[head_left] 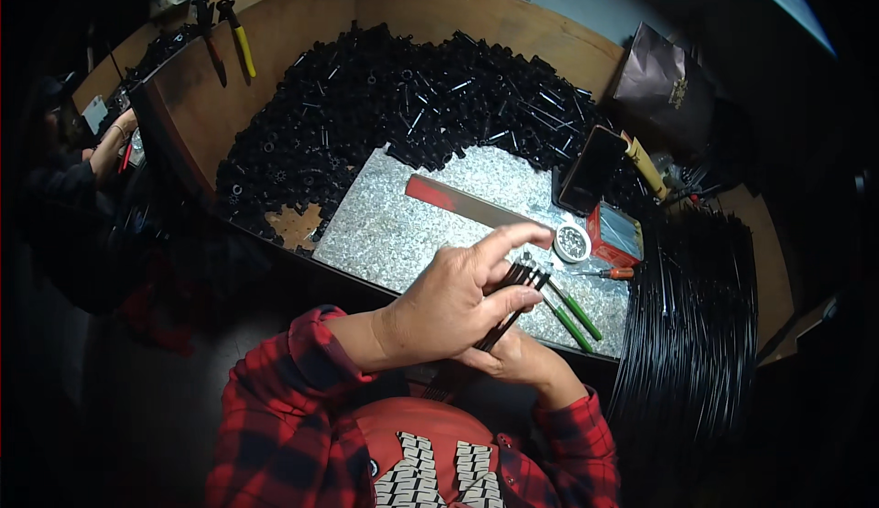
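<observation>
gold mark (678, 93) on dark bag (648, 73), no text legible

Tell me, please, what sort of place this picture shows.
Probably an assembly workshop, judging by the heap of small black parts, the green-handled tool on the speckled board, and the mass of long, thin black rods or wires.

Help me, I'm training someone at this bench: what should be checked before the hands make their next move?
1. Bundle of black rods supported: ok, the right hand holds it.
2. Left hand gripping firmly: cannot tell; its thumb is at the rods' upper ends, index finger extended.
3. Green-handled tool out of the hands: ok, it lies on the pale board.
4. White cup upright: ok, with small shiny pieces inside.
5. Board clear of loose items: not ok; the red-ended bar lies across it too.
6. Rods all equal in length: cannot tell, hands hide parts.
</observation>
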A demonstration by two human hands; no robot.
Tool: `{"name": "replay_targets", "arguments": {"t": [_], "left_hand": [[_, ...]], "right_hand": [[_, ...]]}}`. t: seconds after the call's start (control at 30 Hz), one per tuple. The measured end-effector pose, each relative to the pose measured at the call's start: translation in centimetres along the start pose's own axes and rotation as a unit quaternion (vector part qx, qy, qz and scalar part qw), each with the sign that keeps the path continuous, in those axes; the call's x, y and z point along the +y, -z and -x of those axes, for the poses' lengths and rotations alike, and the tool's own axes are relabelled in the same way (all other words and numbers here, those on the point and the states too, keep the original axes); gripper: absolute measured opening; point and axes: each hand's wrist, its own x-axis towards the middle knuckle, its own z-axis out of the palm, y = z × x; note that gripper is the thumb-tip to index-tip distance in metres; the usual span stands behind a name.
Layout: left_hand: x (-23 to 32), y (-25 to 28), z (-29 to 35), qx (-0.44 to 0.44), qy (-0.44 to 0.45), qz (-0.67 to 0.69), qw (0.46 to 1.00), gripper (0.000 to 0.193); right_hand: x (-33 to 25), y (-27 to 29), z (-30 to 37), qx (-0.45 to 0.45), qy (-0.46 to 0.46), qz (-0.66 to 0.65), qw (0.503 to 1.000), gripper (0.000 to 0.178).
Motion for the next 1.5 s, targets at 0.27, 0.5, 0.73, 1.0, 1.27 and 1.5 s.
{"name": "replay_targets", "arguments": {"t": [0.27, 0.5, 0.73, 1.0, 1.27, 1.5], "left_hand": [[0.0, -0.7, 1.1, 0.047, -0.129, -0.060, 0.989, 0.044], [-0.9, -1.2, 1.3, 0.078, -0.186, -0.063, 0.977, 0.044], [-0.5, -1.9, 2.1, 0.029, -0.161, -0.008, 0.987, 0.057], [-6.8, -0.6, 3.9, 0.211, -0.111, 0.067, 0.969, 0.091], [-11.6, -3.2, 4.5, 0.238, 0.078, 0.287, 0.925, 0.038], [-11.5, -3.8, 3.5, 0.244, 0.084, 0.271, 0.928, 0.023]], "right_hand": [[1.8, -0.7, 1.7, 0.015, -0.012, -0.179, 0.984, 0.084], [1.1, -1.9, 0.7, 0.111, -0.020, -0.319, 0.941, 0.081], [3.3, -2.3, -0.1, 0.114, -0.038, -0.155, 0.981, 0.042], [2.6, -3.5, -0.8, 0.251, -0.176, -0.231, 0.923, 0.016], [1.9, -3.5, -1.0, 0.223, -0.190, -0.249, 0.923, 0.014], [1.7, -3.6, -1.0, 0.232, -0.188, -0.263, 0.917, 0.016]]}}
